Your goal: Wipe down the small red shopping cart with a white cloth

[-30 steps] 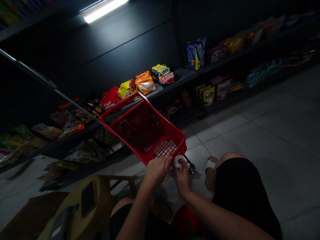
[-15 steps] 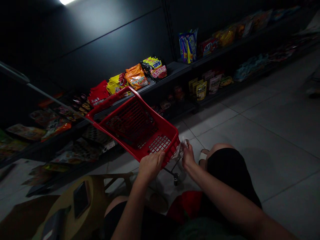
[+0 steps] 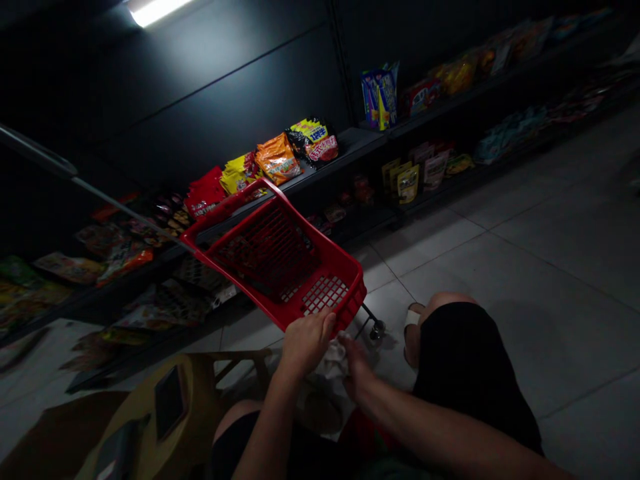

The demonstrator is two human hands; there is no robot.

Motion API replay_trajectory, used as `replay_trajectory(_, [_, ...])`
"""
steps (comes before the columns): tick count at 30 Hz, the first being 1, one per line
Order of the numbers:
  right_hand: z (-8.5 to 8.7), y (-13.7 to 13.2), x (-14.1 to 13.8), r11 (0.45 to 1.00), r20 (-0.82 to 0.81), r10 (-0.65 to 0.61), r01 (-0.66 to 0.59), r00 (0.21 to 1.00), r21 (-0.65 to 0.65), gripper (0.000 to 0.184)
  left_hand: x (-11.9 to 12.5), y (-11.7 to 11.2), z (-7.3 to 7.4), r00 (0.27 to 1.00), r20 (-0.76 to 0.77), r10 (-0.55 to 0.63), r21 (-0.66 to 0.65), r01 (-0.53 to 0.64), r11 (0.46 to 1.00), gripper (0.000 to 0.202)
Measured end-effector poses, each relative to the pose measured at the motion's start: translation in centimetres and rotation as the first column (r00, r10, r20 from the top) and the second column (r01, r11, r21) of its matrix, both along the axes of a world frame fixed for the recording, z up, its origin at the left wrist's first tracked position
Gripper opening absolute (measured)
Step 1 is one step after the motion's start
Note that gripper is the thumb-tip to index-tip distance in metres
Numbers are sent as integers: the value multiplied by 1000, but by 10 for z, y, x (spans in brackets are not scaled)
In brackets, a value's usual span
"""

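Note:
A red plastic shopping basket point(image 3: 280, 257) on small wheels stands tilted in front of my knees. My left hand point(image 3: 306, 340) grips its near rim, fingers curled over the edge. My right hand point(image 3: 356, 363) is under the near end of the basket, closed on a white cloth point(image 3: 330, 360) pressed against the basket's underside. A black wheel point(image 3: 375, 328) shows just right of my hands.
Dark shelves point(image 3: 345, 143) with bright snack packets point(image 3: 277, 159) run along the left and back. A round yellow stool point(image 3: 165, 407) with a dark phone on it stands at lower left. Pale floor tiles point(image 3: 550, 253) spread to the right.
My right hand with the cloth has moved from the basket's right corner down under its near end. The view has shifted slightly.

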State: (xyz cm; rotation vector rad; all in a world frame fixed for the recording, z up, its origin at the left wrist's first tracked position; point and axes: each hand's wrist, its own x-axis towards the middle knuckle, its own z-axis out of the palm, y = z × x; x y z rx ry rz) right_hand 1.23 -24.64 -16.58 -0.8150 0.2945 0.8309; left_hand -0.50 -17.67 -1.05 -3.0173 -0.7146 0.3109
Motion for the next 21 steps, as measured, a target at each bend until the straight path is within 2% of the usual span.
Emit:
replay_trajectory(2, [9,-6,48,993,-75,-118,116,990,-32,36,-4,1,2,1000,-1,-1,-9,1,1000,51])
replay_trajectory(4, [22,-6,90,971,17,-230,230,973,-57,41,-7,3,3,1000,9,-8,-4,8,1000,51])
replay_trajectory(6, [34,0,111,960,140,-268,277,953,-43,47,-10,3,3,1000,14,-10,-2,10,1000,52])
replay_trajectory(7, [38,3,112,958,198,-270,284,942,-45,48,-11,3,3,1000,12,-7,-7,8,1000,52])
replay_trajectory(9, [40,6,94,952,310,-248,289,918,-96,49,-12,3,2,1000,10,1,-21,0,1000,52])
replay_trajectory(12, [26,-1,50,944,429,-154,261,890,-202,47,-15,4,2,1000,19,5,-31,-5,1000,51])
replay_trajectory(14, [15,-11,33,950,443,-73,198,894,-243,44,-21,5,3,1000,26,10,-29,-9,1000,50])
replay_trajectory(16, [14,-23,37,950,449,-59,188,891,-248,43,-31,6,5,1000,22,5,-39,-4,999,49])
replay_trajectory(17, [19,-27,47,947,464,-84,216,882,-239,44,-36,6,6,1000,16,-8,-52,8,999,48])
replay_trajectory(19, [38,-30,74,948,517,-131,259,846,-185,46,-49,3,8,999,11,-43,-82,43,996,45])
replay_trajectory(21, [64,-27,102,973,608,-73,190,790,-130,43,-60,-1,9,997,17,-73,-106,75,992,39])
